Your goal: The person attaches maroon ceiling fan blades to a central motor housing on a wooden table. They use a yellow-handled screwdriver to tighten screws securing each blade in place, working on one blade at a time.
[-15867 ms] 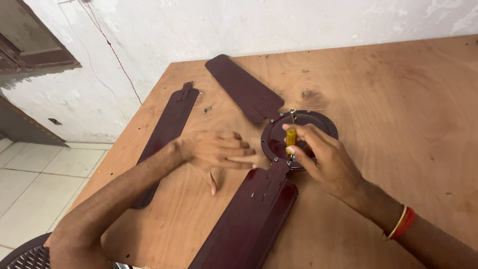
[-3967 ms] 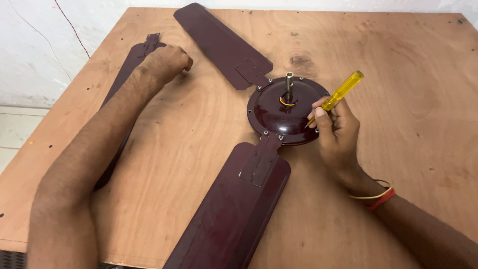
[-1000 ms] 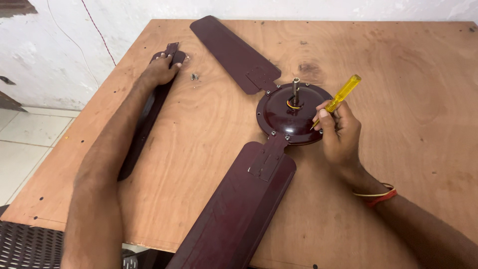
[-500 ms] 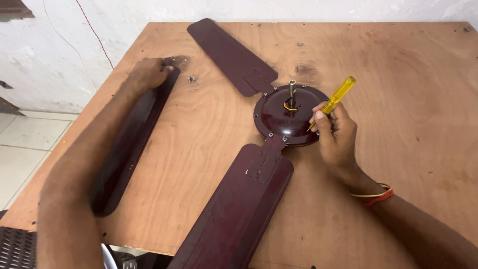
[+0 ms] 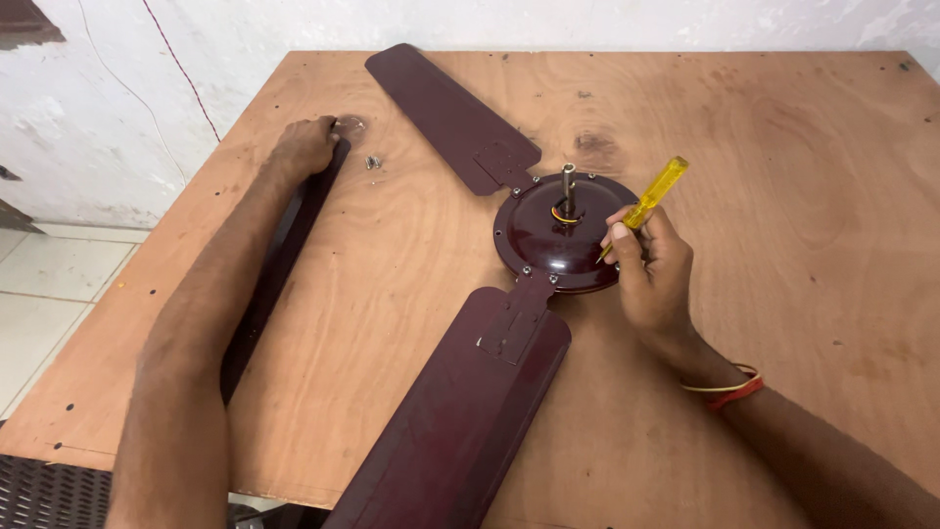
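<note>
A maroon ceiling fan motor hub (image 5: 553, 240) lies on a plywood table (image 5: 783, 176), with a metal shaft sticking up from its middle. Two maroon blades are fixed to it: one (image 5: 446, 113) points to the far left, one (image 5: 460, 411) points toward me. My right hand (image 5: 651, 269) rests on the hub's right rim and grips a yellow-handled screwdriver (image 5: 654, 191). My left hand (image 5: 304, 147) is closed over the far end of a third, loose blade (image 5: 284, 255) lying along the table's left side, partly hidden under my forearm.
A few small screws (image 5: 372, 162) lie just right of my left hand. The table's left edge drops to a tiled floor (image 5: 39, 284). A white wall (image 5: 117, 88) runs behind. A dark woven surface (image 5: 49, 495) shows at the bottom left.
My left hand has gripped the loose blade's far end and shifted it a little. The right hand stays on the hub with the screwdriver.
</note>
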